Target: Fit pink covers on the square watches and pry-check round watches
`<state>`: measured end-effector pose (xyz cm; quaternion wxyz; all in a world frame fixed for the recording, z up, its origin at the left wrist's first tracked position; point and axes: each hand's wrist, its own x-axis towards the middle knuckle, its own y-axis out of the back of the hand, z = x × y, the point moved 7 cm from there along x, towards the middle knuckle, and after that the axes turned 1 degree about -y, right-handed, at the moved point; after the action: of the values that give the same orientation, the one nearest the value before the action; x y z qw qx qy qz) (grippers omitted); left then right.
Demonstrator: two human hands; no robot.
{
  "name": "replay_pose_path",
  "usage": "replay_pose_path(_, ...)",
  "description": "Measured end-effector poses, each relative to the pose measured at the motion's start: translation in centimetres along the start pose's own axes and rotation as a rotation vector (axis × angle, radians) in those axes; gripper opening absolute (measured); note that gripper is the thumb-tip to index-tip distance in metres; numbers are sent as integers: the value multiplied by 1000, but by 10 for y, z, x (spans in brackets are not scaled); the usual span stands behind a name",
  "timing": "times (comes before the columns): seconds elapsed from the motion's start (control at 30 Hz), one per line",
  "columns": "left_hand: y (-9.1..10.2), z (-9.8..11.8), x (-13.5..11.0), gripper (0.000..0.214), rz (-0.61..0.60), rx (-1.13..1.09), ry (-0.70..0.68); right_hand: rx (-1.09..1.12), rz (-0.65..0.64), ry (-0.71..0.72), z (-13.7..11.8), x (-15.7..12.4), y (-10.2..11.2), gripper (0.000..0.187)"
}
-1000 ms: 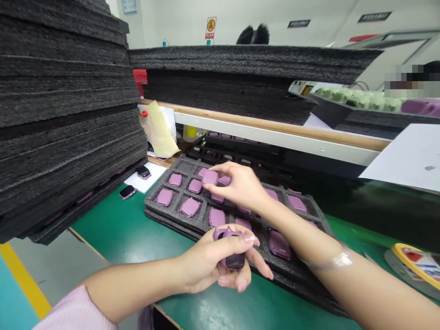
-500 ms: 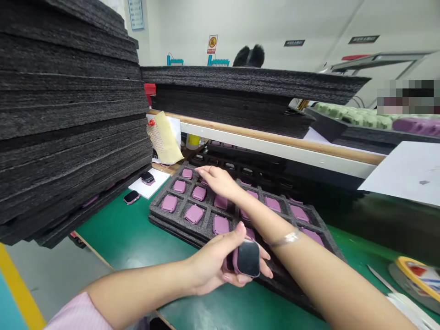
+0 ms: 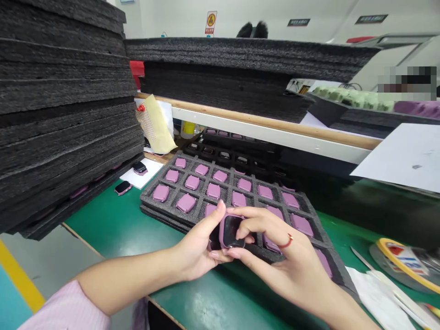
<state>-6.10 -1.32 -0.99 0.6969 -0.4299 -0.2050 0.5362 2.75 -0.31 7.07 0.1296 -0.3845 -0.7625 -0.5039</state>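
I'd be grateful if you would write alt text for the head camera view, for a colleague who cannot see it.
A person's left hand and right hand hold a pink smartwatch with a dark screen above a dark foam tray of pink watch bodies in rows, on a green workbench, beside tall stacks of dark foam sheets.

The left hand cups from below while the right hand grips from above.
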Motion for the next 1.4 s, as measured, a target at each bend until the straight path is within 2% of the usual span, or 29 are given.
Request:
replay_pose_path(0.1,-1,0,0,56,-17,-4,-8,5,79,20,-1,1,2,7)
replay_pose_path(0.17,1,-1,0,54,-7,-12,-7,32,160,32,-3,2,8,9)
replay_pose_path(0.33,0,-6,-2,59,-29,14,60,266,514,-95,8,-10,34,15)
replay_pose_path(0.4,-1,-6,-2,59,-43,12,67,327,467,-134,12,-12,31,9)
replay_pose_path(0.43,-1,-6,-2,59,-41,11,66,323,385,-142,13,-12,25,15)
replay_pose_path(0.53,1,-5,-2,60,-30,17,54,239,148,-132,13,-11,6,55)
replay_pose_path(0.6,4,-5,-1,60,-26,18,46,185,90,-113,12,-10,-1,57)
replay_pose_path(0.7,5,-5,-1,59,-30,17,41,167,79,-83,11,-8,-3,48)
replay_pose_path(1.0,1,-4,-2,53,-32,13,31,146,74,-54,8,-7,-2,49)
replay_pose_path(1.07,1,-4,-2,53,-36,18,33,146,54,-64,9,-8,-2,53)
replay_pose_path(1.13,-2,-4,-2,52,-54,16,41,191,33,-100,11,-9,-2,67)
replay_pose_path(1.2,-5,-4,-3,51,-80,7,45,303,78,-154,16,-9,5,74)
replay_pose_path(1.27,-6,-4,-3,50,-94,-2,44,378,229,-201,21,-11,19,58)
replay_pose_path(1.33,-6,-4,-3,53,-89,-5,41,309,388,-193,21,-15,36,33)
replay_pose_path(1.4,-4,-4,-4,55,-74,-6,43,146,432,-110,13,-16,46,29)
